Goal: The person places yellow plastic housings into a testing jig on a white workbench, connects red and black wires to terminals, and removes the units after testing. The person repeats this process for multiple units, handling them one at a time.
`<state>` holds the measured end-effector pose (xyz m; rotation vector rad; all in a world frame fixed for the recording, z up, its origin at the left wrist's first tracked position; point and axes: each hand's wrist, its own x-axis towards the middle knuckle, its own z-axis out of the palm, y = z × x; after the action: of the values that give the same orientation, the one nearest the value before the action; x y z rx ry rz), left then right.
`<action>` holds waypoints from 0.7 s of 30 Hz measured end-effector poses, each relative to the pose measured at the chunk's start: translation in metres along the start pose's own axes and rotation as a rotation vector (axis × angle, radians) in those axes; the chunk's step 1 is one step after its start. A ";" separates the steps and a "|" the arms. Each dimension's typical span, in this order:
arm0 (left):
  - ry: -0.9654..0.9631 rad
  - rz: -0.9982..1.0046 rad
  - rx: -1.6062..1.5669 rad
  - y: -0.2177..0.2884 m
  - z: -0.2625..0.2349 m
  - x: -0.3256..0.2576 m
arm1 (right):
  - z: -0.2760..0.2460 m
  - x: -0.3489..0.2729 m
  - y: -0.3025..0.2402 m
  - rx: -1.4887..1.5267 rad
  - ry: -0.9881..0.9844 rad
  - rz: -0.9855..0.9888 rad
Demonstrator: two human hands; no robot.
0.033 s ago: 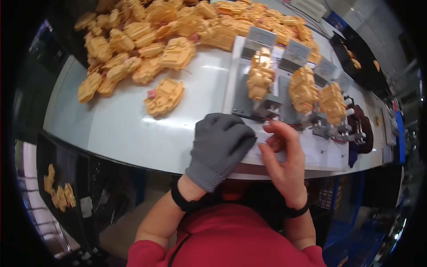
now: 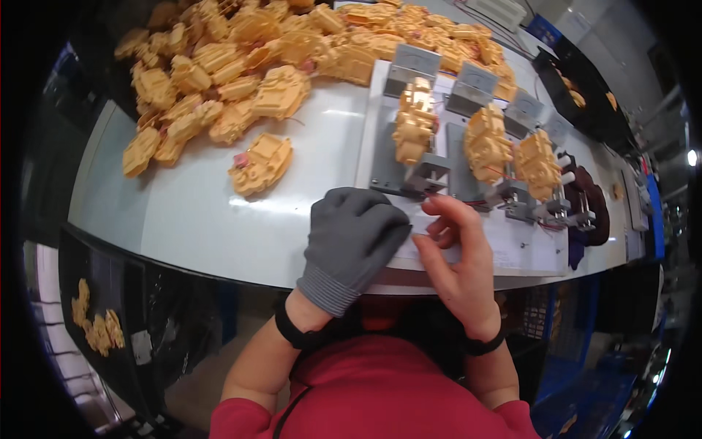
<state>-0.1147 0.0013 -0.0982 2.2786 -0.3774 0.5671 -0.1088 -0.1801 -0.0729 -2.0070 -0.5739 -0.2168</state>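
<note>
My left hand (image 2: 351, 238), in a grey knit glove, is closed above the front of the white bench, its curled fingertips turned out of sight. Anything inside it is hidden. Beside it my bare right hand (image 2: 459, 256) has its thumb and bent forefinger apart, with nothing visible between them. Both hands are just in front of a grey metal fixture (image 2: 384, 164), which holds an upright yellow plastic housing (image 2: 414, 124). Two further yellow housings, a middle one (image 2: 488, 143) and a right one (image 2: 537, 164), sit in similar fixtures.
One loose yellow housing (image 2: 261, 164) lies left of the fixtures. Behind it a large heap of yellow housings (image 2: 241, 47) covers the bench's back. A black bin (image 2: 578, 95) stands at the far right; another dark bin (image 2: 139, 307) with yellow pieces is below the left edge.
The view has shifted slightly, so the bench and fixtures appear a little farther left. Both hands keep nearly the same pose and place relative to the bench.
</note>
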 end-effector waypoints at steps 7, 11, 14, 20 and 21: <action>0.005 0.010 0.010 0.004 0.000 0.000 | 0.006 0.000 -0.006 0.025 0.044 -0.034; 0.025 -0.010 0.014 0.007 -0.001 -0.001 | 0.015 0.001 -0.002 0.103 0.135 -0.015; 0.023 -0.004 0.004 0.006 -0.001 -0.002 | 0.019 0.001 0.003 0.101 0.181 -0.062; 0.035 0.009 -0.025 0.007 -0.002 -0.003 | 0.018 0.002 0.005 0.106 0.164 -0.075; 0.029 0.006 -0.023 0.007 -0.002 -0.003 | 0.017 0.002 0.005 0.093 0.154 -0.079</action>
<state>-0.1204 -0.0022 -0.0943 2.2456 -0.3744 0.5958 -0.1060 -0.1664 -0.0843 -1.8607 -0.5552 -0.3821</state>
